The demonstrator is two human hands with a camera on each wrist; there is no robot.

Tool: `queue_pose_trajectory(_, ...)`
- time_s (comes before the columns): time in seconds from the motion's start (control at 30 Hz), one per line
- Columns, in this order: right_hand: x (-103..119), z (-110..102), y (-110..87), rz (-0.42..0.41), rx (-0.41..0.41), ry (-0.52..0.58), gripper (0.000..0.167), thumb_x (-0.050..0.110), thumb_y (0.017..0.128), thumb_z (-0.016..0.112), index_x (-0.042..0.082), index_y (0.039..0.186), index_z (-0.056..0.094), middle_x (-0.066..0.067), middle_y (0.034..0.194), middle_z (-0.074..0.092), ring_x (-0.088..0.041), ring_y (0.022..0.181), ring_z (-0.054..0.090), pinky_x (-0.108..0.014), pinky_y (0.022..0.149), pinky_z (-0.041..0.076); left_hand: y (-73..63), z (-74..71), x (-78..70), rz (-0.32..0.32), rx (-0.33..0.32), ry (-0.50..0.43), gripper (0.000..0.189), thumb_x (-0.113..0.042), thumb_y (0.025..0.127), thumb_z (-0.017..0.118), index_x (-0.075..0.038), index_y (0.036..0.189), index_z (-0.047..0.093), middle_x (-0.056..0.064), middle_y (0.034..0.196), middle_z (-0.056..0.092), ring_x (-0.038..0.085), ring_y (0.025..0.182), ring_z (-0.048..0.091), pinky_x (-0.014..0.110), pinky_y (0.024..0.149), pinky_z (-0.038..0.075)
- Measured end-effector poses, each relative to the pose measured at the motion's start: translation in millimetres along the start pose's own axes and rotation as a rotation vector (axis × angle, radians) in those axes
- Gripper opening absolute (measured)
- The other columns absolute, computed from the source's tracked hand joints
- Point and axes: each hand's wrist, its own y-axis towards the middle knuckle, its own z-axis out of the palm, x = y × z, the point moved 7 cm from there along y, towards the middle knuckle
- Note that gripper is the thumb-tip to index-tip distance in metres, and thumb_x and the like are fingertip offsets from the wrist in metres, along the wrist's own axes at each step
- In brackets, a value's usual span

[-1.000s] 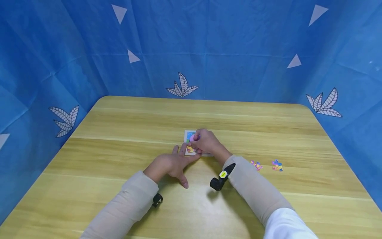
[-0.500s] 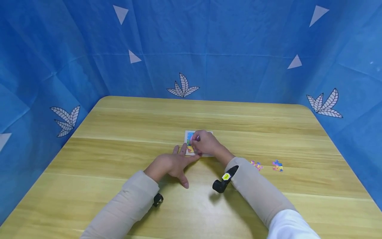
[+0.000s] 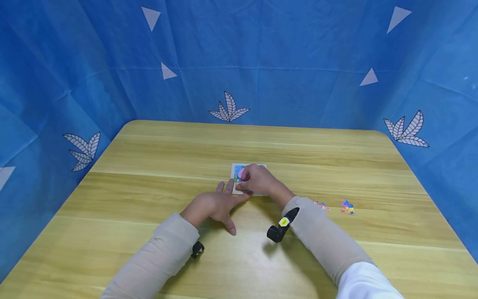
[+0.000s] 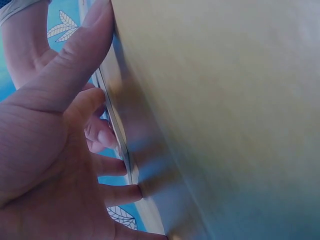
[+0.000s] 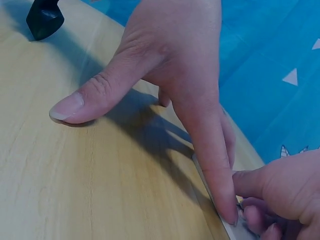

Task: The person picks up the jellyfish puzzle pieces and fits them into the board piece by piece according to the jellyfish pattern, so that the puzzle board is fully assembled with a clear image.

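Observation:
A small jigsaw puzzle in a white-bordered tray lies at the middle of the table, its blue, pink and green picture showing at the left. My left hand rests flat-fingered along the tray's lower left, index fingertip at the near border and thumb spread away. In the right wrist view the left index finger lies straight against the tray edge. My right hand is bent over the tray, thumb and curled fingers at a pink-and-blue puzzle piece; the hand covers most of the tray's right side.
Two loose groups of puzzle pieces lie to the right: a pink-and-yellow one partly behind the right sleeve, and a blue-and-yellow one. A black wrist camera sticks out from the right cuff. Blue cloth surrounds the wooden table.
The right thumb has moved down and left over the tray's lower part, and the right fingers have shifted slightly, baring the pink piece again. The left hand stays in place.

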Motion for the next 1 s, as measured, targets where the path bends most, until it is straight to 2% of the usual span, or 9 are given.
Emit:
queue_pose_trajectory(0.13,2.7,0.6,0.3,-0.011,-0.021,0.011,0.019,0.018,0.086,0.079,0.009,0.078,0.064,0.0,0.068,0.063,-0.013,0.061,0.057,-0.026,0.059,0.045,0.0,0.9,0.8,-0.006,0.002,-0.001,0.109,-0.051,0.073,0.083,-0.041,0.158,0.014,0.018,0.162,-0.013,0.044,0.146,-0.005,0.07,0.1,0.031)
queue_pose_trajectory(0.3,4.3,1.2,0.9,0.013,-0.043,-0.013,0.02,0.018,0.087,0.078,0.009,0.075,0.065,0.0,0.067,0.062,-0.013,0.059,0.056,-0.024,0.056,0.043,0.4,1.5,1.5,-0.008,0.001,-0.008,0.109,-0.051,0.073,0.083,-0.041,0.158,0.015,0.018,0.162,-0.013,0.045,0.146,-0.005,0.069,0.1,0.031)
queue_pose_trajectory(0.63,4.9,-2.3,-0.8,0.041,-0.077,-0.094,0.023,0.024,0.086,0.08,0.011,0.075,0.064,0.002,0.065,0.062,-0.016,0.062,0.057,-0.028,0.058,0.043,1.6,0.8,2.1,-0.014,-0.002,0.002,0.11,-0.052,0.073,0.083,-0.044,0.157,0.013,0.017,0.162,-0.013,0.043,0.146,-0.005,0.069,0.098,0.034)
queue_pose_trajectory(0.87,2.1,-2.9,-0.4,0.049,-0.114,-0.04,0.021,0.021,0.084,0.081,0.008,0.082,0.064,0.001,0.072,0.064,-0.016,0.066,0.061,-0.03,0.065,0.047,1.5,0.9,1.8,-0.017,-0.001,-0.007,0.11,-0.051,0.073,0.083,-0.044,0.157,0.014,0.017,0.162,-0.012,0.043,0.146,-0.005,0.069,0.099,0.033)
queue_pose_trajectory(1.0,-0.3,-2.4,-0.2,0.063,-0.129,0.017,0.02,0.017,0.084,0.081,0.006,0.084,0.064,-0.001,0.072,0.066,-0.016,0.067,0.061,-0.029,0.064,0.048,2.0,1.0,2.6,-0.019,0.0,-0.011,0.11,-0.051,0.073,0.084,-0.044,0.157,0.014,0.018,0.162,-0.012,0.043,0.146,-0.006,0.069,0.099,0.033)
